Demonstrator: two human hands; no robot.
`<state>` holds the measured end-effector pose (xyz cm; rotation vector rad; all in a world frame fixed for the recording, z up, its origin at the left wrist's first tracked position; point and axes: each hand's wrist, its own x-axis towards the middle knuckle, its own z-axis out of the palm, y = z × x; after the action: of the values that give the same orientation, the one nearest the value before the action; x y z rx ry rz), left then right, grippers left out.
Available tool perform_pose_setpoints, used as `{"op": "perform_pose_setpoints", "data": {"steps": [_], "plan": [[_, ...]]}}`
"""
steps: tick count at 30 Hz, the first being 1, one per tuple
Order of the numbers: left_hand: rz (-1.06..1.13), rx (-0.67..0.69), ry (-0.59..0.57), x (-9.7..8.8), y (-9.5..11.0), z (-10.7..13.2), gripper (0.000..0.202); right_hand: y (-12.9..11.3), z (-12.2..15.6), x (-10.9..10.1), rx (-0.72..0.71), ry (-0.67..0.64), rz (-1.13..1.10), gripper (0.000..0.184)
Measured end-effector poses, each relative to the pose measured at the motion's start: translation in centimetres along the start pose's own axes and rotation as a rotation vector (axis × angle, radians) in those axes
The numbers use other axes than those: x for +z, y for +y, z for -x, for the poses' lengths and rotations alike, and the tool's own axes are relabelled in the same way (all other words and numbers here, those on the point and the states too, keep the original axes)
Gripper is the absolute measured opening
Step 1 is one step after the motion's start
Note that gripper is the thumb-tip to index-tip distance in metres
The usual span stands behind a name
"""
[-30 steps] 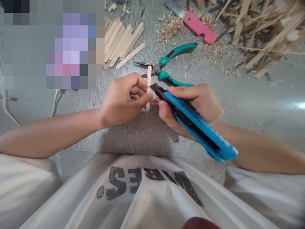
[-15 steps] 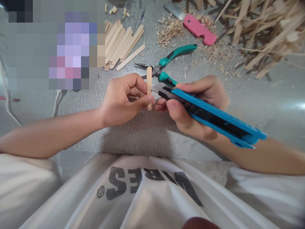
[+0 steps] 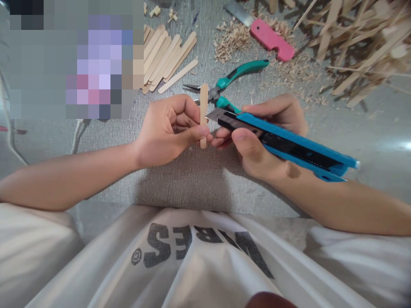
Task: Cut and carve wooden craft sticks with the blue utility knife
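My left hand pinches a wooden craft stick between thumb and fingers, with the stick standing nearly upright in view. In my right hand is a blue utility knife, gripped along its body. Its bare blade points left, and the tip is at the right edge of the stick; whether it cuts into the wood I cannot tell. Just beyond my hands lie green-handled needle-nose pliers, their jaws spread and partly hidden behind the stick and the knife.
Several craft sticks lie in a pile at the back left. A pink folding knife rests by wood shavings. A heap of split wood strips fills the back right. A white cable runs along the left; a blurred-out patch covers the upper left.
The knife's rear end has swung up a little, so its body lies flatter. The blade stays beside the stick. My left hand keeps its hold, almost unmoved.
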<state>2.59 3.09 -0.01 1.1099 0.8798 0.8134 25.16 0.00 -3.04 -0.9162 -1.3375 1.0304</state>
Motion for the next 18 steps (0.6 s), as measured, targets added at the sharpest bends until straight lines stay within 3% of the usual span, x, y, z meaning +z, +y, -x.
{"op": "perform_pose_setpoints", "data": {"steps": [4,7,11,15,18], "plan": [[0.009,0.012,-0.036,-0.2,-0.1,-0.1,0.055,-0.2,0.0,-0.1,0.008,-0.029,-0.062,0.032],[0.011,0.011,-0.032,-0.2,-0.1,-0.1,0.056,-0.1,-0.2,0.0,0.047,-0.021,-0.067,0.036],[0.018,0.030,-0.002,0.1,0.1,0.1,0.056,-0.5,-0.2,0.3,-0.005,0.030,0.063,0.036],[-0.037,0.039,0.052,0.5,-0.1,0.2,0.047,-1.1,0.6,0.0,-0.164,0.039,0.283,0.043],[-0.060,0.049,0.057,0.7,-0.4,0.3,0.041,-0.9,1.5,-1.5,-0.038,0.062,0.369,0.032]]}}
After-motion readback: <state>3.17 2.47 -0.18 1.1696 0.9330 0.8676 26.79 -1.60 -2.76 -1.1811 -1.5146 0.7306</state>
